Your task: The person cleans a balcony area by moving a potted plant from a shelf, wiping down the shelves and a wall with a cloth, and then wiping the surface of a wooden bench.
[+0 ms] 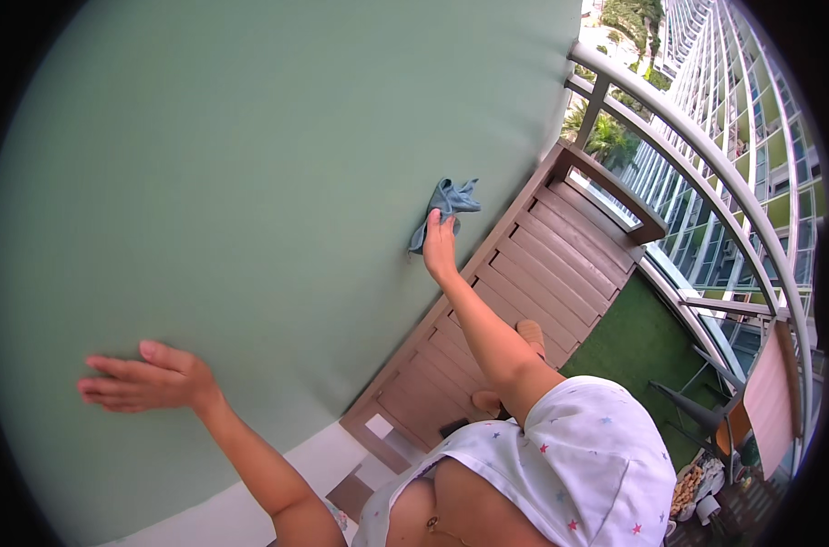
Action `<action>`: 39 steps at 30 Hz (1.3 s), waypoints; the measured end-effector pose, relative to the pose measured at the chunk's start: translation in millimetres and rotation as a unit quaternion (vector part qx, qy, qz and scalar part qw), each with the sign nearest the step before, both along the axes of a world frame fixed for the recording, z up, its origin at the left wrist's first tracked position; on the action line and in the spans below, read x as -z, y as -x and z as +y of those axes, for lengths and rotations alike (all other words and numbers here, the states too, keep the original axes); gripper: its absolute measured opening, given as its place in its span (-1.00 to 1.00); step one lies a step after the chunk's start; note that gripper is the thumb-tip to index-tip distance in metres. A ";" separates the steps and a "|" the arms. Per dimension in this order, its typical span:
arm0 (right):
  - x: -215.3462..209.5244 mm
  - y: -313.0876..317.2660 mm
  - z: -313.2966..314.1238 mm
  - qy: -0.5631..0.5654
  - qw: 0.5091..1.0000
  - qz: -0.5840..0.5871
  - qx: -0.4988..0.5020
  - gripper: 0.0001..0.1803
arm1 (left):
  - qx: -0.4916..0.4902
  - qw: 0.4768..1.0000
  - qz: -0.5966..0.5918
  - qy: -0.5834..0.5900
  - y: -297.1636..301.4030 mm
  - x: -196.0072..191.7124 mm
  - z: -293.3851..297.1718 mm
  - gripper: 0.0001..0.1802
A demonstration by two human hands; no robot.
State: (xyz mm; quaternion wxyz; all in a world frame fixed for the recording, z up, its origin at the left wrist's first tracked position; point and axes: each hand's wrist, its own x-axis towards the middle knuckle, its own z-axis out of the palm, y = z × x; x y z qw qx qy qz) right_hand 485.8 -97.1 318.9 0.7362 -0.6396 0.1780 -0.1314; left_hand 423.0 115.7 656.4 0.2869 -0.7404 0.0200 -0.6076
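Right hand (pixel 440 248): fingers partly extended, has hold of the cloth (pixel 444 197), apparently to keep it pressed to the wall (pixel 250 182).
Cloth: bunched under the fingertips, loose end sticking out beyond them.
Left hand (pixel 159 378): open, holding nothing, perhaps out for balance; wall contact unclear.
Bench (pixel 560 239): alongside the wall, under the feet (pixel 529 335), likely for reach.
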 end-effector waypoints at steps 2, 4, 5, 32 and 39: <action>-10.5 29.2 31.9 0.069 0.995 -0.072 -0.020 -0.31 | -0.007 1.000 -0.002 0.002 3.2 -0.2 3.0 -0.37; -9.9 34.5 29.8 0.106 0.989 -0.103 -0.027 -0.28 | -0.009 1.000 0.001 0.004 5.5 1.8 3.2 -0.38; -6.7 27.9 19.9 0.074 0.994 -0.073 -0.034 -0.29 | -0.008 1.000 0.003 0.003 6.6 2.9 3.0 -0.38; -141.7 -12.9 65.5 0.529 0.622 -0.563 -0.126 -0.46 | 0.163 0.855 0.085 0.485 164.6 172.4 6.7 -0.56; -35.4 -27.2 36.0 0.654 0.598 -0.444 -0.134 -0.47 | 0.078 0.710 0.183 0.676 240.5 241.7 13.0 -0.62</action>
